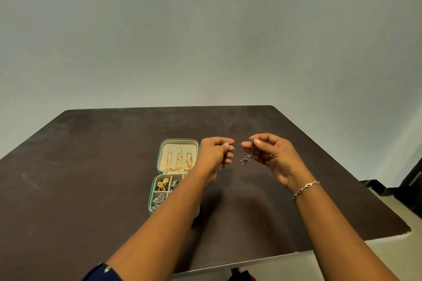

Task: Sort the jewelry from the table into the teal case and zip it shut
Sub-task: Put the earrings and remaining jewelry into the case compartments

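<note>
left grip (215, 153) pinches a dangling silvery metal piece (222, 167), right grip (271, 155) another, beside teal case (178, 140).

I see a plain grey-green wall (205, 29) across the upper view. Near the wall's lower right end stands a black object (411, 191), on pale floor (388, 255).

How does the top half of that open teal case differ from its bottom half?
The top half is one cream pad with gold chains hung on three pegs; the bottom half is split into small compartments holding gold pieces and silvery pieces. The top half shows nearly whole; the left forearm hides part of the bottom half. Both lie open on the table, edged teal.
</note>
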Available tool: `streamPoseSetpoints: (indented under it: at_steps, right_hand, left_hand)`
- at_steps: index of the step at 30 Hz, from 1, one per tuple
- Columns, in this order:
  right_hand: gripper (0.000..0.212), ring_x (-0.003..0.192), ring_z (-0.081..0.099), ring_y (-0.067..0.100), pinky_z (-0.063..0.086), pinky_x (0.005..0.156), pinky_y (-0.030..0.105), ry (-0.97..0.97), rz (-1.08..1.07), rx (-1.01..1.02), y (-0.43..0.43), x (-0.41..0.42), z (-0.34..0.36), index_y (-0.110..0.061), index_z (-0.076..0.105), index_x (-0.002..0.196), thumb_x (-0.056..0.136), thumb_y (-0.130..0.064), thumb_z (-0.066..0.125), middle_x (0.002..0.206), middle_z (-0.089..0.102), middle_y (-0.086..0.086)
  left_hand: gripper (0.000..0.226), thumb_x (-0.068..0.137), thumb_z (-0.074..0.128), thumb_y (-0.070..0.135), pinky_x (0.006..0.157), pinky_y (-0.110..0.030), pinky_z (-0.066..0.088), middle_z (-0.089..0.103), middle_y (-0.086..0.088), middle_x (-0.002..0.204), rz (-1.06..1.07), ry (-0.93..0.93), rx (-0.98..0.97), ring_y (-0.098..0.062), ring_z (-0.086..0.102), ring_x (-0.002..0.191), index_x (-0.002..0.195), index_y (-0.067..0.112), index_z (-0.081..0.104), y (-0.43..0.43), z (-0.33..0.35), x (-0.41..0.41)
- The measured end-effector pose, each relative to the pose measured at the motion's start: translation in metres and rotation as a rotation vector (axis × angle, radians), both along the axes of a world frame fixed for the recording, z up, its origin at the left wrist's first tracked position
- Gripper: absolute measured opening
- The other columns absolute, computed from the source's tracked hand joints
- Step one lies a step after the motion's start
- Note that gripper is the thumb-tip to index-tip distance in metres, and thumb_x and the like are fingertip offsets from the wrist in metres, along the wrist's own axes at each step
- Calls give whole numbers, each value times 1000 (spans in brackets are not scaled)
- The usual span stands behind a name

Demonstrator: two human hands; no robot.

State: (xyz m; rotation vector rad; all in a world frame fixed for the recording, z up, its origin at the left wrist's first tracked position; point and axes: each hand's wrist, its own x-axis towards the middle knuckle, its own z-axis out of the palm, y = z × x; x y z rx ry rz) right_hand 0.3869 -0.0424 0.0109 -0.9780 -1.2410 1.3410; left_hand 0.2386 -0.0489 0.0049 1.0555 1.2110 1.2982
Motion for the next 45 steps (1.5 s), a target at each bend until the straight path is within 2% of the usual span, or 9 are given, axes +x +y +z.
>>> streamPoseSetpoints:
  at_steps: [4,6,9,17,23,27,31,39,45]
  right_hand:
    - [12,82,69,13,49,67,18,-10,-6,29,-3,2,10,-13,64,84,87,-6,55,79,74,2]
    - [13,80,69,12,45,70,21,-13,-12,30,-3,1,13,-13,64,83,87,-5,54,78,74,1]
    - [15,77,69,11,44,75,24,-3,-21,31,-5,0,15,-12,64,83,87,-3,53,77,74,3]
    - [15,78,71,15,49,70,21,-55,7,41,-15,-18,16,-11,62,84,88,-2,51,77,74,6]
    - [12,78,70,16,48,72,24,-136,78,74,-26,-45,12,-11,60,85,89,-4,50,81,74,7]
    - [10,82,69,16,50,71,20,-199,131,123,-31,-69,9,-10,58,90,90,-6,50,85,73,8]
    - [11,85,68,15,47,73,25,-251,191,158,-30,-95,7,-11,59,90,91,-6,49,87,72,8]
    - [14,80,63,6,45,73,23,-375,196,210,-24,-133,4,-16,61,86,90,-6,52,84,67,1]
    - [17,82,60,12,46,71,23,-452,165,208,-21,-145,-11,-17,63,85,89,-4,52,85,64,3]
  left_hand:
    - [18,92,49,3,53,-18,43,66,-5,77,-27,56,50,-10,61,66,99,3,65,-9,9,-15]
    - [17,90,53,4,49,-10,45,69,-6,83,-31,75,84,-4,65,66,100,3,66,-13,12,-22]
    - [18,89,54,2,49,1,42,68,-13,89,-37,85,144,5,65,61,103,-2,65,-17,16,-29]
    - [17,89,53,2,57,0,43,70,-6,88,-54,136,214,7,65,71,99,2,66,-27,23,-56]
    - [16,88,54,0,57,-5,45,69,-9,84,-72,98,251,2,67,68,100,-3,65,-40,29,-85]
    - [10,85,58,4,71,-24,51,72,-9,83,-38,113,256,-8,69,74,91,5,66,-43,27,-108]
    - [13,86,56,-1,53,-10,47,68,-10,80,-9,121,280,-1,66,63,96,-5,63,-50,26,-125]
    - [12,85,57,1,55,-6,45,67,-4,81,92,211,325,7,62,66,92,1,67,-55,16,-154]
    - [12,84,60,1,57,-8,45,66,0,73,121,186,314,4,58,64,88,6,69,-63,13,-171]
